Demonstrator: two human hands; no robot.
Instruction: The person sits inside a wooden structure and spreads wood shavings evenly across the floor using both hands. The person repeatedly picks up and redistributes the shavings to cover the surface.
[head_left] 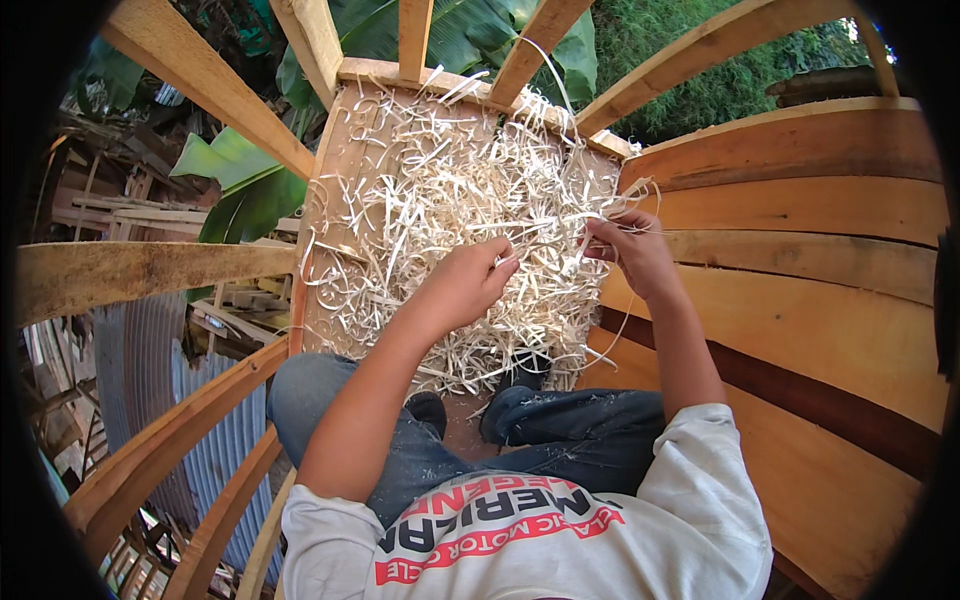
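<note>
My left hand [468, 284] is closed, its thumb and fingers pinched on a thin pale strip over the middle of a heap of shavings [540, 315]. To the right, my right hand [636, 252] is also closed, holding several thin pale strips [650, 225] whose loose ends curl out past the fingers. One long strand hangs in a loop below this hand. The strips look like peeled wood or bamboo, but I cannot tell which. Curled ribbons cover most of the plank floor [335, 215] between my hands and the far rail.
Wooden rail posts [160, 272] fan out on the left and far side. A wall of planks [800, 300] stands close on my right. My bent legs in jeans [580, 425] are at the near edge of the shavings. Corrugated metal sheets [215, 400] and banana leaves [235, 175] lie beyond the rails.
</note>
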